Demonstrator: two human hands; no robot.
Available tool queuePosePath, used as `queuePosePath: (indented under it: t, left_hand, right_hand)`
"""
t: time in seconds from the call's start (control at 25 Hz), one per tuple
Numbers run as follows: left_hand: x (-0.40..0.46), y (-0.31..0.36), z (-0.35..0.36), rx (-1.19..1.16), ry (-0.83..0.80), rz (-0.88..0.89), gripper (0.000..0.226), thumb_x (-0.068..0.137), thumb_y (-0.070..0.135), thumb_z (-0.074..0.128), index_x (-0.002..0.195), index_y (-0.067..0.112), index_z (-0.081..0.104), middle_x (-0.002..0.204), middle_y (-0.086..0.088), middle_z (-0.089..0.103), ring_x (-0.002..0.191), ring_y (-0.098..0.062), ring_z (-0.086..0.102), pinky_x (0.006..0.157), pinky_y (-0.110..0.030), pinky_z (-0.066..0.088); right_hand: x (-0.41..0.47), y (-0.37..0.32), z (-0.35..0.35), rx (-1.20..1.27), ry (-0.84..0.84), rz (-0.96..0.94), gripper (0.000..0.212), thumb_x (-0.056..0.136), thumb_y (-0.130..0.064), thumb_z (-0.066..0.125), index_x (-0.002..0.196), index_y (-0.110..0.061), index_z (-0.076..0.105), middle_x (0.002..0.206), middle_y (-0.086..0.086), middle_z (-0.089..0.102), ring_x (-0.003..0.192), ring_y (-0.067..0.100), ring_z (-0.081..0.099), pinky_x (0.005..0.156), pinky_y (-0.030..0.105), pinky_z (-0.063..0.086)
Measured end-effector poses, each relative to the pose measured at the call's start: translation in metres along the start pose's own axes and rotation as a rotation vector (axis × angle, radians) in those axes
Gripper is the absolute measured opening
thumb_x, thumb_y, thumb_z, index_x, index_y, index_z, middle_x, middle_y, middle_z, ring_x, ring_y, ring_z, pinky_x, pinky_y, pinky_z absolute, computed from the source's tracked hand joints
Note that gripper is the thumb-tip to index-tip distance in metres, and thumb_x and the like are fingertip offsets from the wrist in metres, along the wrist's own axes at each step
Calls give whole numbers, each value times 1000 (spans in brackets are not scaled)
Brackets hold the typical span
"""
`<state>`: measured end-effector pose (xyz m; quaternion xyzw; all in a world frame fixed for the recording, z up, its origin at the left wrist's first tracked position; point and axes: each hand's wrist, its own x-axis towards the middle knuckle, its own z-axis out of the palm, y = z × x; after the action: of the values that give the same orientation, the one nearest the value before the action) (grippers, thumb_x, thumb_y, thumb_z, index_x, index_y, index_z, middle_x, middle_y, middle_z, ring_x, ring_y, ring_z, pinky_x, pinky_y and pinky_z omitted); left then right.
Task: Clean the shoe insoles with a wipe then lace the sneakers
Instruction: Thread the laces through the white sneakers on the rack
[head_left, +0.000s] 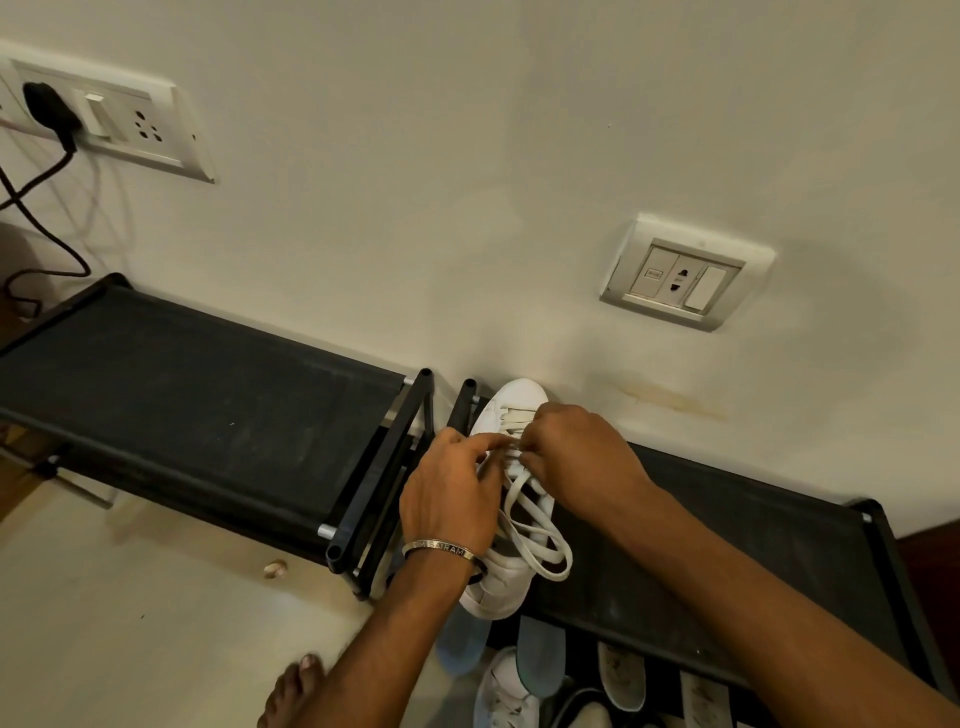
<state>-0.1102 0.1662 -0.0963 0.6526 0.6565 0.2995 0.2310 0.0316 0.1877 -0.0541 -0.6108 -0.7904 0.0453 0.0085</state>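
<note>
A white sneaker (511, 402) stands on the left end of the right black rack (727, 545), toe toward the wall. Its cream lace (535, 540) hangs in loose loops over the shoe's opening. My left hand (449, 493), a metal bangle on its wrist, pinches the lace at the eyelets. My right hand (576, 457) pinches the lace from the other side, fingertips almost touching the left. Two blue insoles (540, 654) lie below the rack's front edge. A second white sneaker (506, 691) sits on the floor at the bottom.
A second black fabric rack (197, 410) stands to the left, close beside the first. Other shoes (621, 675) show on a lower shelf. Wall sockets (680, 275) and a plugged black cable (47, 109) are on the cream wall. My bare foot (291, 691) is on the floor.
</note>
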Motion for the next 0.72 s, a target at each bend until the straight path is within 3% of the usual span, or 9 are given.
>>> queuePosePath:
  t: [0.08,0.28,0.32,0.4,0.48,0.6,0.72]
  left_hand:
    - [0,1,-2,-25,7,-14,28,93,43,59,120,40,63,101,13,54,80,-5,56,67,-19,51]
    - [-1,6,-1,-51,15,10,31,91,41,63,122,39,62,101,13,57,81,-4,57,66,-18,50]
    - [-1,5,-1,-50,9,12,32,91,41,63,123,39,61,102,12,57,82,-4,57,68,-19,51]
    - [-1,3,-2,-46,-4,16,32,91,41,63,123,38,61,104,11,57,84,-4,58,69,-20,52]
    - [-1,2,-3,-60,-11,11,31,91,40,63,122,38,61,105,11,56,83,-5,57,68,-18,50]
    - [3,0,-8,-139,-43,-3,23,88,35,68,111,35,66,94,11,55,74,-3,53,60,-11,41]
    - [10,-5,-19,-304,-15,-54,11,84,31,73,92,25,69,73,8,56,63,-5,52,57,-15,44]
  right_hand:
    - [-1,-4,1,-7,-3,-18,25,97,-25,58,119,-13,61,118,4,58,94,21,60,78,30,47]
    - [-2,-8,-7,97,-80,45,18,104,-27,43,113,-14,51,98,4,61,75,17,51,65,29,39]
    - [2,-8,-10,192,-156,110,20,104,-27,39,111,-13,52,95,4,61,75,17,51,66,30,39]
    - [10,-8,-20,620,-341,343,21,103,-25,39,101,-13,56,88,3,59,76,15,51,70,30,41]
    - [11,-7,-22,929,-376,488,18,99,-25,49,92,-14,61,86,0,62,78,13,54,72,28,44]
    - [-3,1,-17,730,-26,238,4,93,-33,64,95,-30,65,101,-11,60,88,5,57,75,21,45]
    - [-21,-1,-15,404,-99,-75,29,86,-37,72,113,-36,64,118,-14,53,104,3,48,88,23,44]
